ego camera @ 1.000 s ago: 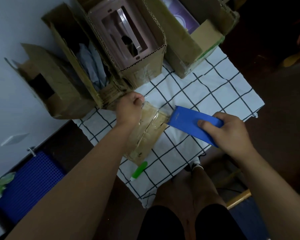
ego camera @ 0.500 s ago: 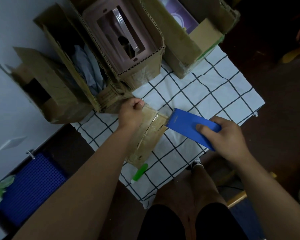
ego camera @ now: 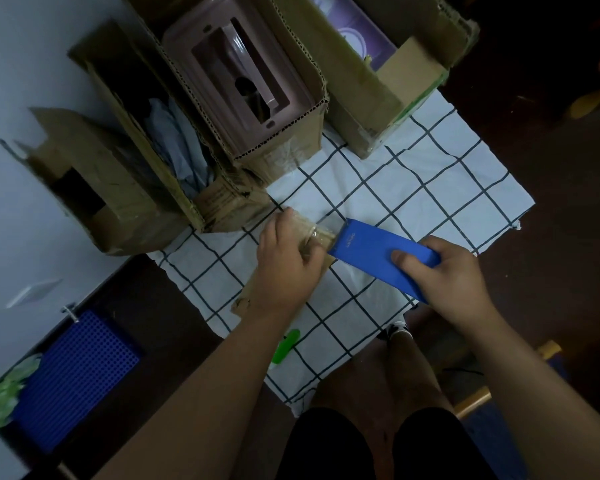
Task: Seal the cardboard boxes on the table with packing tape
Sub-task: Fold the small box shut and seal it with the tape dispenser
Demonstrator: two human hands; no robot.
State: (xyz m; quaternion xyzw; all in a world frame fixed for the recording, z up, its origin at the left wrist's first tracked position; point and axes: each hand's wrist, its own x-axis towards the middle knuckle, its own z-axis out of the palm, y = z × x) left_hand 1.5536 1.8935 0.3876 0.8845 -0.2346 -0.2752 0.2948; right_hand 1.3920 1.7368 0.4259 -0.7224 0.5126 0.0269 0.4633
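**Small box being taped, mid counter**

Dim room, counter covered w/ white cloth w/ dark grid lines; pale wall along the far-left side, dark floor on the right.

- Small cardboard box lies flat near the middle of the counter, long axis running toward the near-left edge. Mostly hidden under the left hand; a torn corner shows by the near-left edge.
- Left hand: grip is fingers curled over the box top, pressing it down. Glossy clear tape visible on the box just past the fingers.
- Right hand: grip closed around the blue tape dispenser, thumb on its top face. Dispenser front edge touches the box end just beside the left-hand fingers. Tape roll itself not visible.
- Far-left edge of counter: row of open boxes. Leftmost open box hangs past the edge; next box holds grey-blue crumpled material; pink plastic item sits in the box beside it.
- Far-right corner: another open box w/ something purple inside, can't tell what.
- Green marker-like object on the near edge, partly behind the left forearm.
- Blue perforated crate on the floor, left of the counter.
- Person's knees in dark shorts below the near edge.
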